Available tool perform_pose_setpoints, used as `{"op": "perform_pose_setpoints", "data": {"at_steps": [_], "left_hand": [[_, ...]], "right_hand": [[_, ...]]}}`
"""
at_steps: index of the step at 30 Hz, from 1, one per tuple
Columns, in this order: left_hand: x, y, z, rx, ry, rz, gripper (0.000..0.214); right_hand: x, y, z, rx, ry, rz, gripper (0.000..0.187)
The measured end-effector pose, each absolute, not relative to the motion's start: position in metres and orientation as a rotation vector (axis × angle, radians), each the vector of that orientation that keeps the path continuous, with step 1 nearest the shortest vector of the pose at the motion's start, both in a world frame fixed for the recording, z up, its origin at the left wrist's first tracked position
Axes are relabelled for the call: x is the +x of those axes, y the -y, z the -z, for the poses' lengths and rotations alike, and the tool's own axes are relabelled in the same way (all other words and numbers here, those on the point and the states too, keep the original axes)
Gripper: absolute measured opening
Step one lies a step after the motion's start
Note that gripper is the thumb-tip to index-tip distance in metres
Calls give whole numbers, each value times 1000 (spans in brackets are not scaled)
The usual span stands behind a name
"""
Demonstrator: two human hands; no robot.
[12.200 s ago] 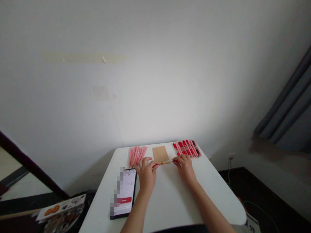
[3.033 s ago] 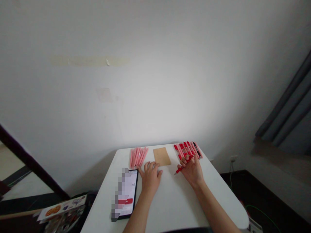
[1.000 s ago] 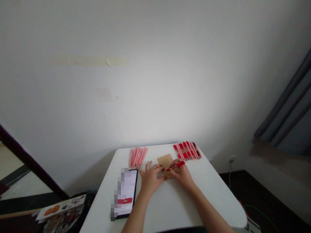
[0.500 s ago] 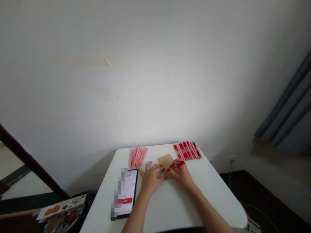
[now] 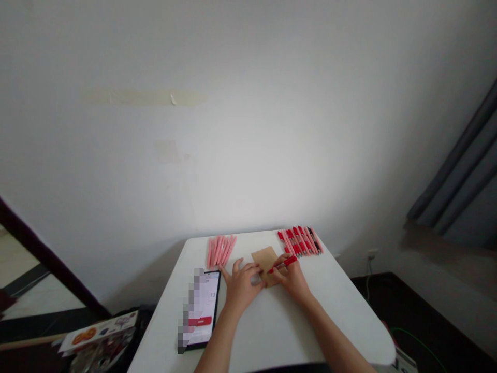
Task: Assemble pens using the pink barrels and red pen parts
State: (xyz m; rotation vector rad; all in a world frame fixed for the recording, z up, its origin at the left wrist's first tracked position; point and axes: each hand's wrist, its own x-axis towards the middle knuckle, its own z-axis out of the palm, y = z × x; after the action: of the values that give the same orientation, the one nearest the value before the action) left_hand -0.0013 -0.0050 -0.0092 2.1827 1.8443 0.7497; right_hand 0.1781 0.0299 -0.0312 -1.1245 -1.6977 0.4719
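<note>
The table (image 5: 272, 331) is white, with its far edge at the wall. A phone (image 5: 208, 300) lies face up along the left edge, its screen lit and partly masked by pixelation. Beyond it, at the far-left corner, a bundle of pink sticks (image 5: 220, 252) lies slightly fanned, ends toward the far edge.

The left hand (image 5: 241, 284) rests just right of the phone. Its fingers are spread and released; the forefinger and thumb touch the left side of the brown paper (image 5: 264, 256). The paper lies between the hands, nearer the far edge than the near edge, turned slightly askew to it.

The right hand (image 5: 294, 280) sits at the paper's right side. Its fingers grasp a red pen (image 5: 289, 261), tilted, with the tip pointing down and left over the paper. Tip contact cannot be confirmed. At the far-right corner, red, pink and black pens (image 5: 300, 242) lie side by side in 1 row.
</note>
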Motion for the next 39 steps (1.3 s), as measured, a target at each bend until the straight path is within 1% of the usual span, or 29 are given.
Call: {"op": "perform_pose_setpoints", "data": {"at_steps": [8, 15, 18, 21, 26, 28, 30, 33, 36, 39], "left_hand": [[-1, 5, 9, 2209, -1880, -721, 32], [-1, 6, 8, 2227, -1890, -701, 32], [-1, 6, 7, 2226, -1930, -667, 33], [0, 6, 8, 2226, -1970, -673, 32], [-1, 6, 9, 2216, -2084, -726, 28], [-3, 6, 8, 2197, -2150, -756, 28], [-5, 6, 6, 2172, -2208, -780, 29], [-6, 7, 3, 2140, -2273, -791, 30], [-5, 7, 1, 2112, -2322, -786, 27], [-3, 6, 0, 2118, -2333, -789, 25]], "right_hand": [[179, -28, 26, -1151, 1659, -481, 4], [181, -30, 29, -1183, 1603, -500, 2], [182, -31, 32, -1146, 1589, -497, 8], [184, -32, 34, -1100, 1537, -511, 17], [187, -33, 34, -1094, 1369, -667, 35], [189, -34, 33, -1088, 1290, -740, 38], [190, -35, 34, -1049, 1206, -819, 37], [191, -36, 35, -920, 1049, -962, 30], [192, -36, 33, -823, 914, -1051, 25], [194, -36, 25, -775, 834, -1125, 26]]}}
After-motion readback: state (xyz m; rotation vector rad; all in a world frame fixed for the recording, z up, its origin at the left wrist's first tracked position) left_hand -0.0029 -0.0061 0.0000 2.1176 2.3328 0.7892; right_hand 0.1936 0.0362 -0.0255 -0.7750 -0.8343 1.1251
